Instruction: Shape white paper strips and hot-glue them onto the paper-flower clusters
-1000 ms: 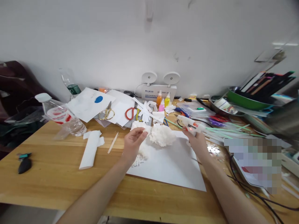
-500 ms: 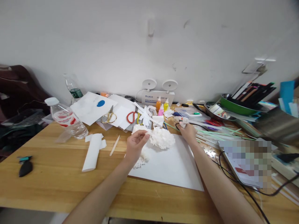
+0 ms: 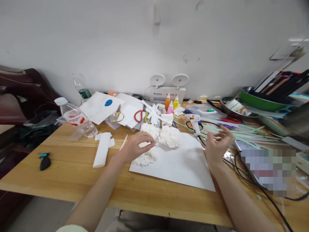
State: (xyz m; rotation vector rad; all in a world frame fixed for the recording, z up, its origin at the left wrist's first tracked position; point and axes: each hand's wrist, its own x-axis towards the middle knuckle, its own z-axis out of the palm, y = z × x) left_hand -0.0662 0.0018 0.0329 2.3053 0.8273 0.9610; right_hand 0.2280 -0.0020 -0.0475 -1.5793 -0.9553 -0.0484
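Observation:
My left hand (image 3: 138, 145) is closed in a pinch beside the white ruffled clusters (image 3: 170, 136). Whatever lies between its fingertips is too small to make out against the white behind. Below that hand a heap of small white bits (image 3: 145, 159) rests on the white paper sheet (image 3: 183, 170). My right hand (image 3: 218, 146) is raised at the sheet's right edge, fingers apart and loosely bent, with nothing in it. A white glue gun (image 3: 195, 124) stands on the table to the left of my right hand.
Scissors (image 3: 117, 116), papers and small paint bottles (image 3: 176, 102) line the back. At left are a water bottle (image 3: 79, 119) and a white paper tube (image 3: 101, 151). Glue sticks, a black cable and a phone-like device (image 3: 263, 170) crowd the right. A green bowl (image 3: 263, 101) holds pens.
My right hand has let go of the glue gun and drawn back to the right. My left hand stays pinched near the white clusters, now turned flatter. The view has shifted slightly.

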